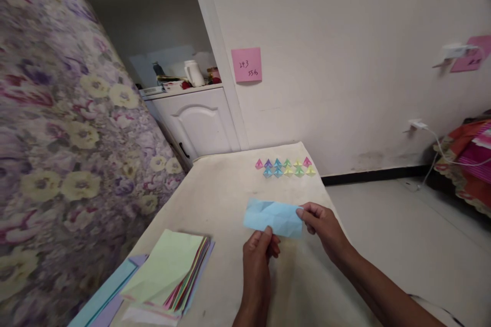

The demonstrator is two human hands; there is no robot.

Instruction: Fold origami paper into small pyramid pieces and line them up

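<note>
A light blue sheet of paper (273, 218), folded and creased, is held just above the white table (226, 194). My left hand (260, 251) pinches its lower edge from below. My right hand (324, 227) pinches its right end between thumb and fingers. Farther back on the table lie several small folded paper shapes (286, 167) in pink, blue, green and yellow, set in two rows.
A stack of coloured paper sheets (169, 276) with a pale green one on top lies at the table's near left. A flowered mattress (65, 153) leans on the left. Behind are a white cabinet (195, 122) with a jug, a pink sticky note (246, 64) and a wall socket with cable (418, 125).
</note>
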